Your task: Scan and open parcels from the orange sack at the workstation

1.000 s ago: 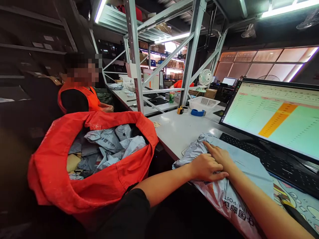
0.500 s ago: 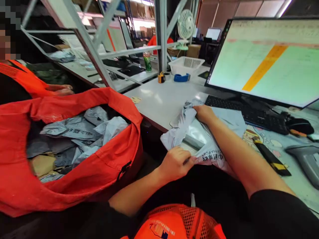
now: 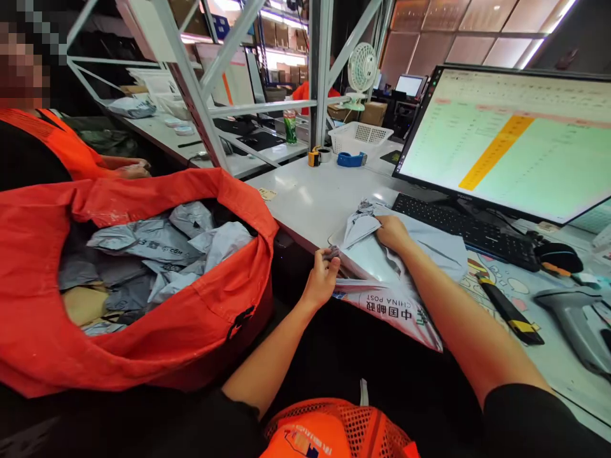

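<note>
A white plastic mailing bag (image 3: pixel 391 308) printed "CHINA POST" lies at the table's front edge with its mouth open. A clear-wrapped, shiny flat item (image 3: pixel 375 261) shows inside the opening. My right hand (image 3: pixel 394 233) is closed on the bag's crumpled upper edge. At the bag's left corner my left hand (image 3: pixel 323 277) has its fingers curled and thumb up, pinching a crumpled grey bit of the bag's edge. Part of what lies in the bag is hidden by the plastic.
Left of me stands a red sack (image 3: pixel 243 280) filled with grey parcels (image 3: pixel 147 242). A keyboard (image 3: pixel 463 229), monitor (image 3: pixel 501 140), box cutter (image 3: pixel 508 312) and barcode scanner (image 3: pixel 573 324) are to the right. Behind are a blue tape roll (image 3: pixel 351 159) and white basket (image 3: pixel 358 137). A co-worker (image 3: pixel 81 146) sits left.
My left hand has moved up and left from the bag's lower edge to its left corner. The printed front now hangs flatter, and the right hand still grips the upper edge.
</note>
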The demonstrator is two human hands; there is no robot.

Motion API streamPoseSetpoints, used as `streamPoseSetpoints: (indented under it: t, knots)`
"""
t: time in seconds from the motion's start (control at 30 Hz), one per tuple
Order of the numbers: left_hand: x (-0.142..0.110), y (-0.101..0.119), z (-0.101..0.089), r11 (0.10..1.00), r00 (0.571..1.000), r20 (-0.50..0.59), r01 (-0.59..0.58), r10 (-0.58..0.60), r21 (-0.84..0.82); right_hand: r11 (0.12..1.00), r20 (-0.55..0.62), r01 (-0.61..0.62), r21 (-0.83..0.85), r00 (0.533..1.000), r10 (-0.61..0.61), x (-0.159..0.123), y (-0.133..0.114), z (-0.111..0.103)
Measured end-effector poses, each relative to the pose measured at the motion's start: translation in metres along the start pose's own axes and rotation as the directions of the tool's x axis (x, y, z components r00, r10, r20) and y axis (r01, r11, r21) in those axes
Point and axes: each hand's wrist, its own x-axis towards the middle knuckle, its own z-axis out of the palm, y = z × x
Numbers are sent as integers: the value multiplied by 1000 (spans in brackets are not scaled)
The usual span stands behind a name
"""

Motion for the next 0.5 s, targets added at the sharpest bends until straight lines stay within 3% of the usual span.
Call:
streamPoseSetpoints:
  t: [0.13, 0.23, 0.3, 0.37, 0.43, 0.5]
  knots:
    - [-1, 5, -3, 948, 988, 89, 147, -127, -282, 991, -85, 104, 80, 992, -97, -24, -31, -22]
    - [-3, 13, -8, 932, 998, 12, 57, -57, -359, 961, -130, 230, 155, 969, -211, -50, -60, -40]
    - [-7, 21, -14, 932, 998, -3, -56, 59, -359, 904, -176, 308, 295, 948, -265, -67, -76, -47]
    - [-14, 30, -21, 946, 985, 81, -123, 153, -301, 812, -182, 318, 490, 948, -261, -79, -84, -50]
    - [-25, 40, -29, 973, 968, 187, -132, 168, -191, 738, -136, 241, 630, 970, -200, -86, -84, -50]
    - [-41, 50, -36, 989, 960, 246, -117, 135, -89, 736, -109, 151, 659, 988, -105, -91, -79, -51]
